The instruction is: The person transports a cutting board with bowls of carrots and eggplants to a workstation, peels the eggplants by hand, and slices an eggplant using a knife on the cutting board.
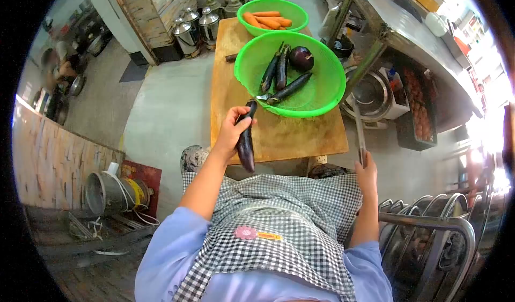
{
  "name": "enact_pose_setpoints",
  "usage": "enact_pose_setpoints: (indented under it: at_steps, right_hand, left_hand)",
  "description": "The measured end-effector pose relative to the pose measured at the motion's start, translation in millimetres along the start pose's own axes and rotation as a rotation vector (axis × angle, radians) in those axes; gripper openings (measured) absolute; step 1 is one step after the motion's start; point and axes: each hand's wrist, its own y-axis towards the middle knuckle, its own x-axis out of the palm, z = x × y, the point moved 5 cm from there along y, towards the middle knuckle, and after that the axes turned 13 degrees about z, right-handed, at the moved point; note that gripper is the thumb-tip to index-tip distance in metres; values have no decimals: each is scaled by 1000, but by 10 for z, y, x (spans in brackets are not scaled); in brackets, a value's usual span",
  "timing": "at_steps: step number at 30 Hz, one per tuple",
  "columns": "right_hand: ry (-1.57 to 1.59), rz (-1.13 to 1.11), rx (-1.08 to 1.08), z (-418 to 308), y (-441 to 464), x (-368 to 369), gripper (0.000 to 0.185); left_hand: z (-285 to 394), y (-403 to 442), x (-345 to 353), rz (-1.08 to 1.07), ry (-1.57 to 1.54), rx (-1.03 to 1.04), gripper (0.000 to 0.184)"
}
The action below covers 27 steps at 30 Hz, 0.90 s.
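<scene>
My left hand (pixel 236 130) is closed round the upper part of a dark eggplant (pixel 245 149), which points down past the near edge of the wooden table (pixel 300 138). Out to the right of the table, my right hand (pixel 366 172) grips the handle end of a long metal tool (pixel 359 125), perhaps a knife; its exact kind is unclear. Just beyond my left hand stands a green basket (pixel 335 90). In it lie long eggplants (pixel 289 89) and a round purple one (pixel 301 59).
A second green basket (pixel 298 6) with several carrots (pixel 268 18) is at the table's far end. Metal flasks (pixel 208 25) stand on the floor beyond. At right are a steel counter (pixel 407 39), a dark crate (pixel 418 108) and a metal rack (pixel 429 224). A metal pot (pixel 104 193) sits at lower left.
</scene>
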Motion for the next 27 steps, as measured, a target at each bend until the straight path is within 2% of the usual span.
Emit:
enact_pose_setpoints:
  at_steps: [1,2,5,6,9,11,13,14,16,17,18,21,24,27]
  right_hand:
    - [136,52,64,-10,-34,-65,50]
    - [221,191,-45,-98,-97,-115,43]
    - [543,175,80,-330,-283,-124,40]
    - [611,139,91,-384,-266,-67,30]
    - [586,-15,186,-614,-186,173,22]
    - [506,8,-39,-1163,-179,188,19]
    - [397,-81,-254,-1537,-223,250,31]
    - [389,-75,-413,-1712,-234,268,35]
    - [366,-61,-732,-2002,-276,281,43]
    - [333,-99,-776,-2100,-271,279,49]
    - [300,-136,-820,-2197,-266,260,55]
    - [255,-157,-904,-2333,-197,256,63]
    - [258,-160,-905,-2384,-109,238,62]
    - [284,-161,-883,-2382,-26,225,60]
  left_hand:
    - [73,-29,95,-22,-12,45,41]
    - [138,-40,167,-41,-25,125,55]
    - [251,-122,347,8,-15,169,54]
    - [174,-71,288,-74,54,32,53]
    - [-37,113,268,-154,85,-227,57]
    - [-36,44,410,-156,98,-222,42]
    - [80,-120,570,-143,106,-277,33]
    - [58,-97,562,-213,119,-284,28]
    - [-230,173,393,-194,175,-53,32]
    - [-294,260,337,-184,204,62,34]
    - [3,44,420,-141,44,-95,43]
    - [62,144,357,-222,-28,-156,49]
    - [79,225,405,-254,-44,-84,48]
    - [111,286,478,-334,146,134,46]
